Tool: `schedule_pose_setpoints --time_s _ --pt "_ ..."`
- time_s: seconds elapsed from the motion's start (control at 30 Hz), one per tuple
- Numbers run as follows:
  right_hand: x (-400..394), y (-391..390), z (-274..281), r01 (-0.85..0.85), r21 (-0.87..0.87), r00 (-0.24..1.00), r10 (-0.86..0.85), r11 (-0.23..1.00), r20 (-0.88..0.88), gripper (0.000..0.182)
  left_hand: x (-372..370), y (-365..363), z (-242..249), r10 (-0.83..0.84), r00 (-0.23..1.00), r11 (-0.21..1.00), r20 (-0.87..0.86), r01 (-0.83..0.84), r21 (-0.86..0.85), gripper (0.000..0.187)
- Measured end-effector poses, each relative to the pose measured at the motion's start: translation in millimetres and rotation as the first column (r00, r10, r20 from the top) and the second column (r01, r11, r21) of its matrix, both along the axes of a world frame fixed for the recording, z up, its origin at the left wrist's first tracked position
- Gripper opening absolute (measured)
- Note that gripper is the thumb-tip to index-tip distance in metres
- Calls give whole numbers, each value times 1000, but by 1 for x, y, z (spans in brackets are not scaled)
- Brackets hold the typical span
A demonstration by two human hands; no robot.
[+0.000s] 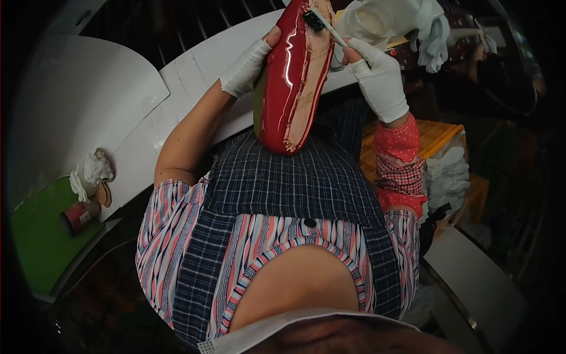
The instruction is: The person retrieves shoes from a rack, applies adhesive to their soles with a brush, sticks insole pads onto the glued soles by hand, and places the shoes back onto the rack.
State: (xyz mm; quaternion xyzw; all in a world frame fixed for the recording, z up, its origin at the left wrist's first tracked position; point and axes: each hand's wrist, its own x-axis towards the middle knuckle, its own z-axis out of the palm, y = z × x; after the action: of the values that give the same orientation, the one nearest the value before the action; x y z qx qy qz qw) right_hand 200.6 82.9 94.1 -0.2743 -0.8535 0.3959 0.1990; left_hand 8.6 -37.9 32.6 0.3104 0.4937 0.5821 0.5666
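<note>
A glossy red shoe [286, 76] is held upside down, its pale underside turned to the camera and its near end against the checked apron [295, 189]. My left hand [250, 65], in a white wrap with bare fingertips, grips the shoe's left side; most of its fingers are hidden behind it. Wrapped in white too, my right hand [374, 74] pinches the light handle of a small brush [315, 21]. The brush's black bristles touch the shoe's underside near its far end.
Beside the right hand stands a whitish container [368, 20] near white gloves [433, 38]. A yellow crate [439, 138] is below right. On the left are a white table [141, 138], crumpled white material [97, 168], a dark red jar [79, 217] and a green surface [41, 236].
</note>
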Motion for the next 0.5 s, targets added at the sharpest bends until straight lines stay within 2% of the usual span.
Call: schedule_pose_setpoints --time_s 0.27,0.33,0.43,0.5 --pt "-10 29 -8 42 5 998 -42 999 -39 27 0 -1 -4 -31 998 999 -62 29 -22 76" --pt "-11 37 -9 92 157 996 -94 983 5 27 0 -1 -7 -50 998 998 -36 49 -28 76" --pt "-10 43 -14 75 221 996 -63 972 -60 27 6 -2 -4 25 1000 1000 -18 -25 7 76" --pt "-9 38 -12 31 185 999 -25 982 -36 27 0 -1 -11 1 1000 1000 22 -1 -2 76"
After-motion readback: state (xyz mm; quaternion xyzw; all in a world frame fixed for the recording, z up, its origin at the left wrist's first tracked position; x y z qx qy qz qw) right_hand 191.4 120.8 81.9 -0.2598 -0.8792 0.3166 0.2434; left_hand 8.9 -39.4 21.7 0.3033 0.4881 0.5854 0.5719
